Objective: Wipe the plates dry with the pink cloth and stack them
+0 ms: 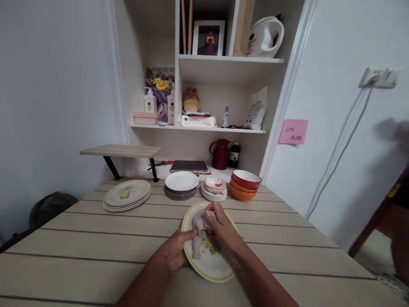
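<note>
on table | left hand (175,251) grips plate (214,266) rim | right hand (220,226) clutches cloth (200,232) on plate

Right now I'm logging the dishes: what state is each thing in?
Yellow-rimmed plate: tilted, held at its edge by the left hand.
Cloth: bunched, pressed on the plate by the right hand.
Bowls: stacked.
White plates: stacked.
</note>
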A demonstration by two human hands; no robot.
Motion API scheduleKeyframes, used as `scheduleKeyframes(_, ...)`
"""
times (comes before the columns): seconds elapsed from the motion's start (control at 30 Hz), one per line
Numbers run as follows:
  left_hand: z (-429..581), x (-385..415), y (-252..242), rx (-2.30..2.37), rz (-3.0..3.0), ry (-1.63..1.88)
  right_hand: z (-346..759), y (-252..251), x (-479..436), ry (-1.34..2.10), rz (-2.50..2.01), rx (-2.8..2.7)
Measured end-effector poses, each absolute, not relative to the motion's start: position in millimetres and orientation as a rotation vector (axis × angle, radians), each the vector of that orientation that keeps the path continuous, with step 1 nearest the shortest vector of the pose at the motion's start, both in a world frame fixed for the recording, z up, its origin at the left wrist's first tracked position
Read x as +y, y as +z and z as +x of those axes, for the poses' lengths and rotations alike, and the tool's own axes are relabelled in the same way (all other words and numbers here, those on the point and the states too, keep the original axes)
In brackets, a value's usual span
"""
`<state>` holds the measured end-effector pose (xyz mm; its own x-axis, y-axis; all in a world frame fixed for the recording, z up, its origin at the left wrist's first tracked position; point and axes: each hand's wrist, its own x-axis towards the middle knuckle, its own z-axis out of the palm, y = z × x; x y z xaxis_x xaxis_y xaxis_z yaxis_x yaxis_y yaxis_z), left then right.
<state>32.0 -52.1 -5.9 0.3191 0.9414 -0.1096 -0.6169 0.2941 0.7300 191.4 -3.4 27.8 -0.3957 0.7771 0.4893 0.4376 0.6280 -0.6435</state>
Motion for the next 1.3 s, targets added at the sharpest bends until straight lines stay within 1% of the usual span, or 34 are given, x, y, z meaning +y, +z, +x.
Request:
scheduleKeyframes(0.1,30,-47,-12,0.591,0.648,1.178,187,29,-12,0.617,-0.817,-2.181)
scheduleKeyframes(0.2,28,-44,-13,0.591,0.653,1.176,179,26,-18,0.485,-0.873,-2.280)
scheduleKeyframes(0.27,27,-45,-11,0.587,0.655,1.167,176,23,-15,0.460,-0.922,-2.199)
scheduleKeyframes(0.4,29,-49,-5,0.561,0.658,1.110,187,21,1,0.585,-0.926,-1.993)
scheduleKeyframes(0.5,30,-51,-2,0.530,0.642,1.081,200,23,6,0.607,-0.924,-2.016)
scheduleKeyframes(0.67,29,-50,0,0.519,0.571,1.095,196,28,-12,0.682,-0.696,-2.263)
scheduleKeyframes(0.73,28,-49,0,0.539,0.558,1.084,188,29,-18,0.693,-0.626,-2.271)
scheduleKeyframes(0.83,29,-49,0,0.538,0.564,1.058,183,27,-12,0.662,-0.689,-2.155)
scheduleKeyframes(0.97,30,-49,-1,0.467,0.557,0.993,193,20,13,0.534,-0.869,-1.946)
scheduleKeyframes(1.07,29,-49,-2,0.439,0.557,1.025,204,14,27,0.491,-0.962,-1.910)
scheduleKeyframes(1.2,27,-47,-2,0.425,0.552,1.079,213,13,27,0.574,-0.992,-1.979)
scheduleKeyframes(1.3,26,-45,-1,0.411,0.552,1.087,215,19,17,0.694,-0.929,-2.070)
